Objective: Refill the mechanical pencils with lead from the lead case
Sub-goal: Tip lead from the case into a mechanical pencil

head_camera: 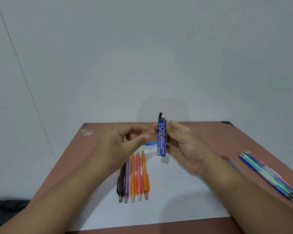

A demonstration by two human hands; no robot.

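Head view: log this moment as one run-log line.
right hand: holds lead case upright, cap flipped open | left hand: empty, beside case | pencils: on white sheet, untouched

Glossy blue plastic lead case (161, 139), translucent plastic pencils (135, 176), matt white paper (176, 200).

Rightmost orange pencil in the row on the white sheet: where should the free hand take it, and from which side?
Take the rightmost orange mechanical pencil at its wider translucent grip section, near the end closest to the person. Come from above and from its right: that side is open white paper sheet, while a pink-orange pencil lies tight against its left. The left hand appears free.
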